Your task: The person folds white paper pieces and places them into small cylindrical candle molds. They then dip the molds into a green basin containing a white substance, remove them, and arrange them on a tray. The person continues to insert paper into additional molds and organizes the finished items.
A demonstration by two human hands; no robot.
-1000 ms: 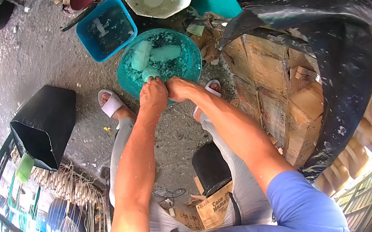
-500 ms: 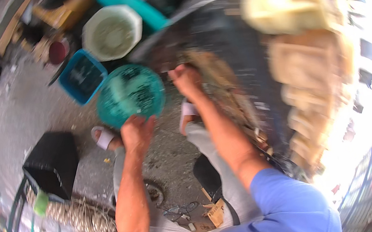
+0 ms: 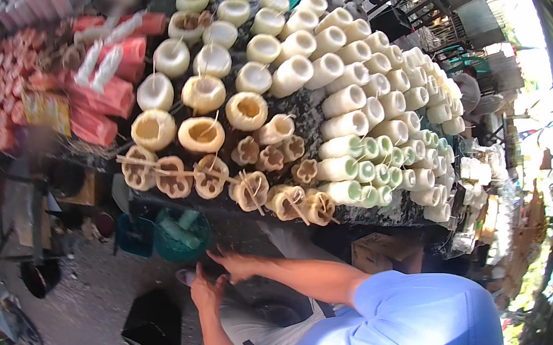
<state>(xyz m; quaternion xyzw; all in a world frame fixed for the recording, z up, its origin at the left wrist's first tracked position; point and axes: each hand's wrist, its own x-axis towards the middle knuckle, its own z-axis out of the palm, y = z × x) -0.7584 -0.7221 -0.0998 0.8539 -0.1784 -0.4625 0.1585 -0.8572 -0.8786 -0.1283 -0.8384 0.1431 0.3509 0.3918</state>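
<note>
My left hand (image 3: 206,289) is raised over my lap, its thumb and fingers apart and nothing in it. Close beside it, my right hand (image 3: 234,262) reaches leftward with its fingers stretched out, also holding nothing. Just beyond both hands, a round teal basin (image 3: 208,234) stands on the floor with pale green cylinders (image 3: 180,230) lying in it. A blue square basin (image 3: 133,234) sits left of it. On the dark table ahead, flower-shaped pieces (image 3: 210,176) with thin sticks laid across them line the near edge, out of my hands' grasp.
Many hollow-topped whitish candles (image 3: 345,100) cover the table, some tinted green (image 3: 342,193). Pink wax tubes (image 3: 105,99) lie at the far left. A black bin (image 3: 151,321) stands left of my legs. A cardboard box (image 3: 384,249) is under the table at right.
The view has swung up from the floor to the table of candles. My hands, formerly apart near the teal basin, are now close together nearer my lap.
</note>
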